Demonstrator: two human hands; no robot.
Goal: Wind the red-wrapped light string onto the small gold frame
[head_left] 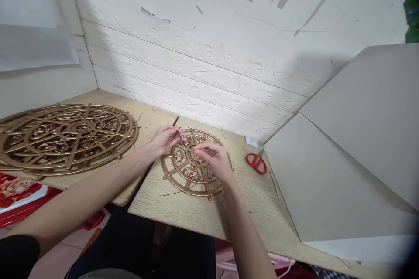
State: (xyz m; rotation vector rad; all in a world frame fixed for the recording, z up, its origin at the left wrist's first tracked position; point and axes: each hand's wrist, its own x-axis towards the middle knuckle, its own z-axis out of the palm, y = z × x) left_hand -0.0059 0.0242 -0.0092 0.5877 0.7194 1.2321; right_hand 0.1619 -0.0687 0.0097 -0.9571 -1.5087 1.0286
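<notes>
A small red-and-white tube [183,137] is pinched in my left hand [167,137], tilted over a round gold lattice panel [196,192]. My right hand [211,154] is closed in a pinch just right of the tube, above the panel's centre. Whatever sits between its fingertips is too small to make out. The panel lies flat on the wooden table and has scroll ornaments between its rings and spokes. A thin dark wire [173,193] trails from the panel's lower left onto the table.
Larger gold lattice panels [70,161] are stacked at the left. Red-handled scissors [256,163] and a thin stick [275,185] lie at the right, with a small patterned packet [252,141] behind. A white brick-pattern wall [203,74] and grey-white boards [327,174] bound the table.
</notes>
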